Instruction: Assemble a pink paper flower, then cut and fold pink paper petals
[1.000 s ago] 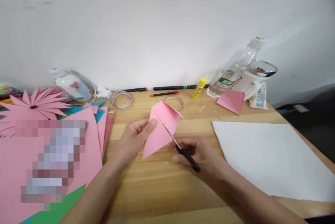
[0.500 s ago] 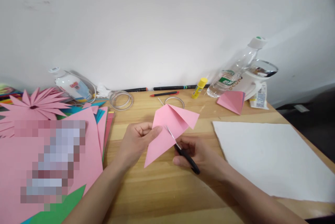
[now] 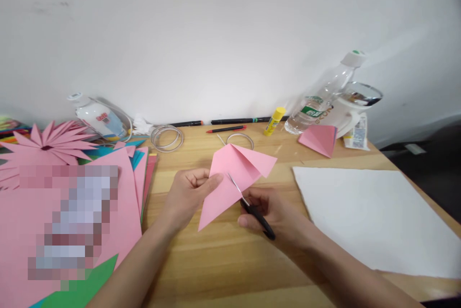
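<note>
Above the middle of the table, my left hand [image 3: 192, 192] pinches a folded pink sheet of paper [image 3: 225, 195] by its left edge, thumb on top. Its right part folds over into a flap that points right. My right hand [image 3: 264, 212] is closed round the black handles of a pair of scissors [image 3: 257, 216]. One silver blade lies across the front of the paper, pointing up and left. The other blade is hidden behind the sheet. The fingers in the handles show only in part.
Left, pink and green paper sheets [image 3: 126, 178] lie beneath a pixelated patch, near a pink paper pinwheel shape [image 3: 46, 147]. A white board [image 3: 367, 216] lies right. Behind stand a glue stick [image 3: 274, 121], a water bottle [image 3: 313, 106], a mug [image 3: 347, 111] and folded pink paper [image 3: 319, 140].
The paper's right flap has shifted very slightly to the right. Both hands and the scissors stay almost where they were.
</note>
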Motion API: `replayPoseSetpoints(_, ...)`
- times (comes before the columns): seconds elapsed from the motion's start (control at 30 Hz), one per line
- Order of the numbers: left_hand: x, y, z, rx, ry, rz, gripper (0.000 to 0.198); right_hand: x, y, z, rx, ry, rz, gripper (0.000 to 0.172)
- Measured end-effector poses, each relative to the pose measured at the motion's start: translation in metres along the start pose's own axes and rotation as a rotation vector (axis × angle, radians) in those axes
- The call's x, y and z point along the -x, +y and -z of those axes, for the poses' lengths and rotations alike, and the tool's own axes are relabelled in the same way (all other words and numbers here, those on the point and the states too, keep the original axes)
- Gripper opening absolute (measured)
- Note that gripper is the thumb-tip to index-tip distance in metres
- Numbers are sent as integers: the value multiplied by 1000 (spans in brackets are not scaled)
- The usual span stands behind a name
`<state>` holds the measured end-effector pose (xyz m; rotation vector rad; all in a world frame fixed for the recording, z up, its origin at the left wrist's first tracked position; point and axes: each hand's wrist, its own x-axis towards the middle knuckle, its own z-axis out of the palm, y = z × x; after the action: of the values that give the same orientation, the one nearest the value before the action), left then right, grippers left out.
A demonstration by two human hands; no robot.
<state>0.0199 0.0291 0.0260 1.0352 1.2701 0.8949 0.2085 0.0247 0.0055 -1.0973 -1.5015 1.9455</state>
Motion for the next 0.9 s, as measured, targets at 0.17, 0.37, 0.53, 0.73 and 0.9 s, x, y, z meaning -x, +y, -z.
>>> replayPoseSetpoints(0.17,1,1,-1,2,16,9,31,0,-2,0,0,-6,-3,35)
replayPoseSetpoints(0.37,0,2,-1,11,4,14,31,0,2,2,0,-19,19,32)
replayPoseSetpoints(0.53,1,2,-1,-12,15,20,32,0,5,2,-1,-6,13,26)
replayPoseSetpoints(0.73,0,1,-1,8,-13,15,31,-1,4,2,-2,18,-29,31)
replayPoseSetpoints(0.9,-1,-1,0,-1,-6,-18,30,-2,9,2,-13,14,-38,34)
